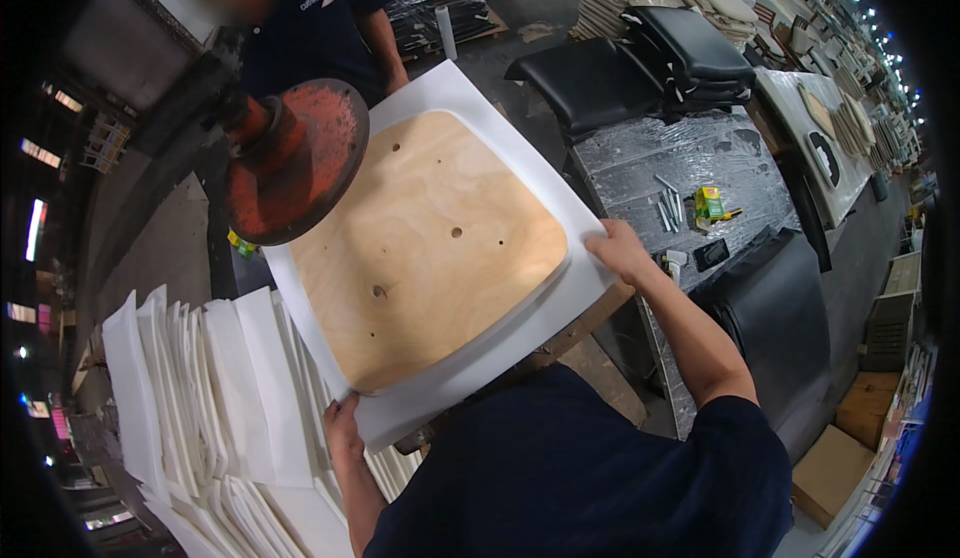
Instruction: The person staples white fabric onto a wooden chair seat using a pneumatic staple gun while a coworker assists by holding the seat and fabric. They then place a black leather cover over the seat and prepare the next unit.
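A pale plywood seat board (430, 268) with rounded corners and several drilled holes lies on a larger white foam sheet (600, 270). My left hand (343, 428) pinches the sheet's near left edge, beside a corner of the board. At the right corner, my right hand (618, 251) grips the sheet with the thumb on top; its other fingers are mostly hidden underneath. A worn red round press plate (310, 158) hangs over the far left part of the board and hides some of it.
Across from me stands a person in a dark shirt (320, 28), one hand near the sheet's far edge. White foam sheets (190, 388) stand stacked at left. On the right, a plastic-wrapped table (640, 158) carries black seats (600, 83), metal rods, a small yellow-green box (708, 205) and a phone.
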